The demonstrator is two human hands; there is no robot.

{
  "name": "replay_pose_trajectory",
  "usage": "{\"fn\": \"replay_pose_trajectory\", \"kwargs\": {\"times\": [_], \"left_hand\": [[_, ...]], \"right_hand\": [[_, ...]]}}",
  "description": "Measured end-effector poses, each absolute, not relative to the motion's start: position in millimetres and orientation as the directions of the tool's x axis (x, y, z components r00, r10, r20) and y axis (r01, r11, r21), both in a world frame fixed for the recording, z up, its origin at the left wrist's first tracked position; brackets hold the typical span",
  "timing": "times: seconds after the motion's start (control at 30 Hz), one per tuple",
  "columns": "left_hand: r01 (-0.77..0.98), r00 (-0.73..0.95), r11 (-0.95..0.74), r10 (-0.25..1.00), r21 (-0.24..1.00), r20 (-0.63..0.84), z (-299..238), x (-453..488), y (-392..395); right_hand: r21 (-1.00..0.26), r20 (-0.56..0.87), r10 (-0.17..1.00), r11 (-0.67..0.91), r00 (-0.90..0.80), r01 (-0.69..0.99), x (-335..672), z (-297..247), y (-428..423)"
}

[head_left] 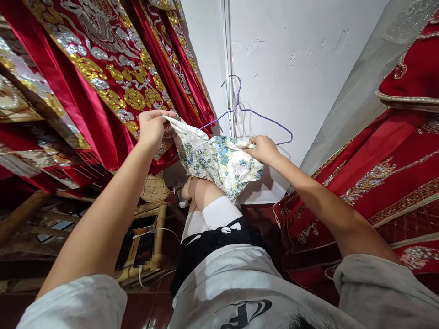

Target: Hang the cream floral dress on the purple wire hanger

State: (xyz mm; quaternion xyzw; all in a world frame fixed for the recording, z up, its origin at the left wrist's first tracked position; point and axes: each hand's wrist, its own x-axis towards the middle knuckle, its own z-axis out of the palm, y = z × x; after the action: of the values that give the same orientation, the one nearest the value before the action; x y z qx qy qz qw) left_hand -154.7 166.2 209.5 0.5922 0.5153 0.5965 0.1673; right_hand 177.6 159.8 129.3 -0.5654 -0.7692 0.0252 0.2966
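Left hand [151,130] and right hand [263,148] both pinch one floral garment [221,157] in their fingers [165,113], one purple hanger [238,105] partly behind.

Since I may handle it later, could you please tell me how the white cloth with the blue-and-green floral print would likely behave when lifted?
The white floral cloth would probably flop, as it drapes in loose folds between the left hand and right hand. It looks light for its size, judging by its thin-looking pinched edges.

black shorts [207,243]: white swoosh [193,239] | grey T-shirt [216,285]: dark logo [243,315], not clearly legible
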Motion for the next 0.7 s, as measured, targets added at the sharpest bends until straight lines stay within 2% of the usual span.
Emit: {"fn": "replay_pose_trajectory", "kwargs": {"times": [0.17,0.33,0.4,0.5,0.53,0.6,0.7], "left_hand": [[0.586,-0.030,-0.449,0.820,0.675,0.572,204.9,-117.1,177.3],[0.747,0.246,-0.501,0.819,0.437,0.518,191.0,-92.9,194.1],[0.766,0.296,-0.514,0.815,0.386,0.498,189.9,-97.2,196.7],[0.789,0.336,-0.534,0.788,0.303,0.515,193.4,-108.5,196.9],[0.792,0.351,-0.544,0.778,0.277,0.521,195.2,-111.4,196.7],[0.791,0.372,-0.557,0.767,0.254,0.523,197.6,-114.5,197.4],[0.789,0.284,-0.525,0.773,0.321,0.567,196.1,-113.8,202.2]], "right_hand": [[-0.437,0.440,0.852,0.480,-0.285,0.761,169.1,127.3,152.9],[-0.439,0.454,0.843,0.492,-0.287,0.751,169.0,128.9,146.4],[-0.509,0.532,0.825,0.493,-0.192,0.706,188.8,132.7,150.0],[-0.614,0.636,0.766,0.426,0.096,0.664,235.2,142.0,161.0],[-0.651,0.627,0.761,0.396,0.165,0.647,251.2,145.8,165.4],[-0.753,0.507,0.844,0.336,0.175,0.565,277.0,154.5,173.5],[-0.899,0.288,0.958,0.274,-0.010,0.343,286.2,166.3,180.8]]}}
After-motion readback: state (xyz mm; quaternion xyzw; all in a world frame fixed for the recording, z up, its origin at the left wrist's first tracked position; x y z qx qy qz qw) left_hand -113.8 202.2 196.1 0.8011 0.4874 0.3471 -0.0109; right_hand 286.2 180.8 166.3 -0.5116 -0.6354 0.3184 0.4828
